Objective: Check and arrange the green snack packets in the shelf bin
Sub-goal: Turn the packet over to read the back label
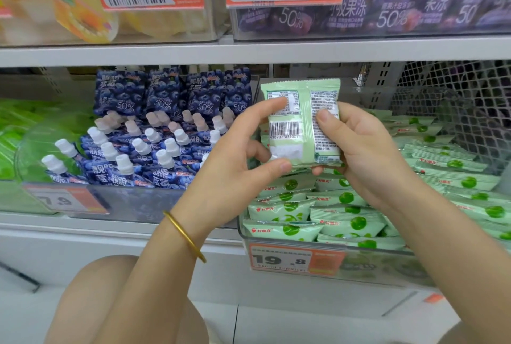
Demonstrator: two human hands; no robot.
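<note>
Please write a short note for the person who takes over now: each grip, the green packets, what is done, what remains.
Left grip: pinches the held packet at its left edge.
Right grip: holds its right edge, thumb on the back.
Held packet: upright over the shelf bin, barcode side facing the camera.
Other green packets: lying in the bin.
Done: one packet up for checking. Left: return it, arrange the rest.

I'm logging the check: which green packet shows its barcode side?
The packet held upright between the left hand and right hand; the other packets lie in the bin showing their green-fruit fronts.
</note>
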